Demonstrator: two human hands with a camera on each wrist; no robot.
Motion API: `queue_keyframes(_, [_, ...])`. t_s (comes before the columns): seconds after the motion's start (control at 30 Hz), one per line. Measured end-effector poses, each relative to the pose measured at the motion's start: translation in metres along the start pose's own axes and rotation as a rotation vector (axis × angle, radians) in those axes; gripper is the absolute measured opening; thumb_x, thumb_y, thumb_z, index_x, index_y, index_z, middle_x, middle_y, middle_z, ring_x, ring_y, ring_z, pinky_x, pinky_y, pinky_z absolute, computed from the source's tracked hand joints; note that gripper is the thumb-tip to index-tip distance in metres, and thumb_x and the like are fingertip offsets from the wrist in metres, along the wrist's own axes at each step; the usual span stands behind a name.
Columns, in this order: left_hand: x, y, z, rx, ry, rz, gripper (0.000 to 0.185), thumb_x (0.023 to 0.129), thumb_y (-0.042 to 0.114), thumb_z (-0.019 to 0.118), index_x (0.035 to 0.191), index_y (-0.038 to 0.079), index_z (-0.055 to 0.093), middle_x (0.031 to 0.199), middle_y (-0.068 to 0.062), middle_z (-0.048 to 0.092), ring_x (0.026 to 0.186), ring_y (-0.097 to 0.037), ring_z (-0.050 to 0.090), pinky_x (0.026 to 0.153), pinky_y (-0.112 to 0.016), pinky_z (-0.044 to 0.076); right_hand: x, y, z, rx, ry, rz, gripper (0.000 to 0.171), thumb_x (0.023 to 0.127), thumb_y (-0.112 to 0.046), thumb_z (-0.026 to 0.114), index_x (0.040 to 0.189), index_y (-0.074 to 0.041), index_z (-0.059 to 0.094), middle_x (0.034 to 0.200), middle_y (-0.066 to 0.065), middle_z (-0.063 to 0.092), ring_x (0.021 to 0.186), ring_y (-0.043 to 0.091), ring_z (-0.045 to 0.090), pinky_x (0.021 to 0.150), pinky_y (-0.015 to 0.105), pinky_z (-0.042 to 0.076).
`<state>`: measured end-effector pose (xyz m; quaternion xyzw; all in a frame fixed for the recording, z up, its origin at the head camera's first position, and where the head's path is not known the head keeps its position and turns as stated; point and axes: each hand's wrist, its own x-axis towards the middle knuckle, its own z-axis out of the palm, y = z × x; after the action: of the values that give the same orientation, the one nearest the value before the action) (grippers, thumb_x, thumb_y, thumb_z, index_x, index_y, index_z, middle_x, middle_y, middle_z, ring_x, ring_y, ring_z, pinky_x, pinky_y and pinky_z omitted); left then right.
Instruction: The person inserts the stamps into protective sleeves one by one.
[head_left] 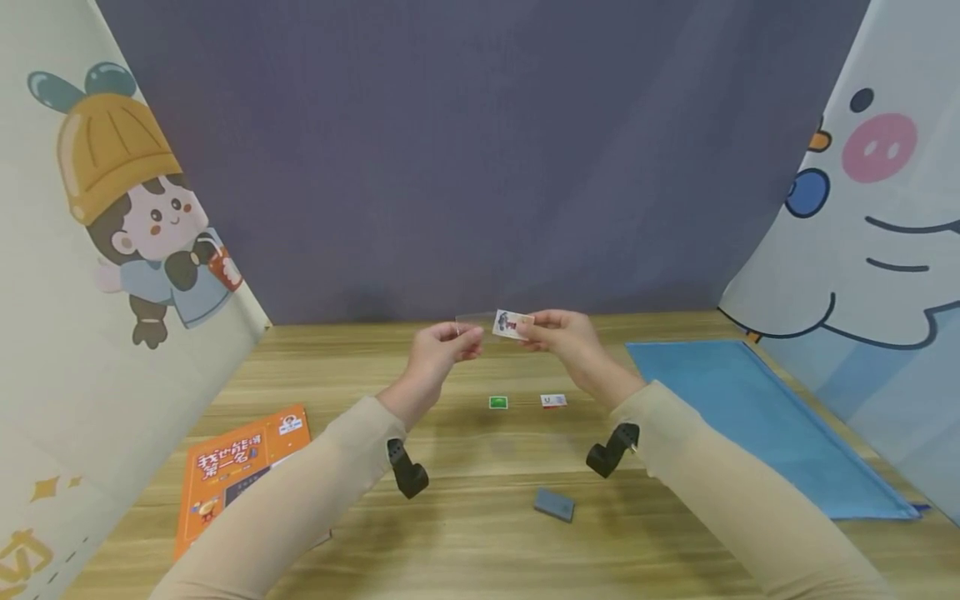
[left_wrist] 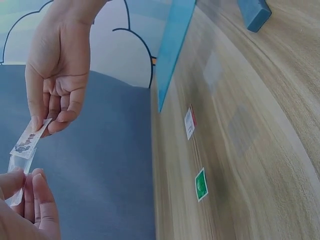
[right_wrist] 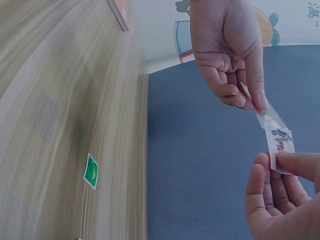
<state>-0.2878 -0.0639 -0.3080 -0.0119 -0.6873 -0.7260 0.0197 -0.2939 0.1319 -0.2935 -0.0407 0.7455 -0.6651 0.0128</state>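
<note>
Above the far part of the table, my left hand (head_left: 435, 358) pinches a small clear plastic sleeve (head_left: 474, 320) between thumb and fingers. My right hand (head_left: 573, 343) pinches a small white-bordered stamp (head_left: 510, 322) with a printed figure. In the right wrist view the stamp (right_wrist: 281, 137) overlaps the end of the sleeve (right_wrist: 270, 119). Whether its edge is inside the sleeve I cannot tell. Below the hands, a green stamp (head_left: 498, 402) and a white-and-red stamp (head_left: 553, 401) lie flat on the wooden table.
Toward the front lies a small blue-grey block (head_left: 554, 505). An orange book (head_left: 240, 467) lies at left, partly under the left sleeve; a blue zip pouch (head_left: 750, 417) lies at right. Two faint translucent squares, one a grey patch (left_wrist: 243, 129), lie near the stamps. A dark curtain (head_left: 480, 167) hangs behind.
</note>
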Motion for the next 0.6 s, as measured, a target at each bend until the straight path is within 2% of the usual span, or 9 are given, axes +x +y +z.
queue_keyframes(0.3, [0.0007, -0.0003, 0.0024, -0.002, 0.004, 0.026, 0.020, 0.088, 0.009, 0.071, 0.102, -0.005, 0.068, 0.082, -0.004, 0.069, 0.069, -0.011, 0.067, 0.079, -0.032, 0.060, -0.0010, 0.0012, -0.0010, -0.032, -0.007, 0.011, 0.031, 0.089, -0.015, 0.071, 0.111, 0.005, 0.064, 0.093, 0.002, 0.070, 0.080, 0.015, 0.069, 0.094, 0.041, 0.055])
queue_keyframes(0.43, [0.0017, -0.0006, 0.0035, 0.005, 0.000, 0.032, 0.021, 0.087, 0.010, 0.072, 0.101, -0.004, 0.068, 0.083, -0.007, 0.070, 0.071, -0.014, 0.067, 0.086, -0.039, 0.059, -0.0009, 0.0018, -0.0016, -0.049, -0.020, 0.005, 0.030, 0.089, -0.015, 0.071, 0.111, 0.005, 0.065, 0.089, 0.001, 0.070, 0.075, 0.011, 0.068, 0.089, 0.037, 0.057])
queue_keyframes(0.6, [0.0026, -0.0008, 0.0049, 0.010, -0.005, 0.041, 0.021, 0.087, 0.011, 0.073, 0.101, -0.004, 0.069, 0.081, -0.005, 0.069, 0.069, -0.012, 0.066, 0.091, -0.046, 0.056, -0.0005, 0.0022, -0.0027, -0.060, -0.022, -0.004, 0.030, 0.089, -0.015, 0.071, 0.111, 0.005, 0.065, 0.086, -0.001, 0.070, 0.077, 0.013, 0.068, 0.087, 0.034, 0.057])
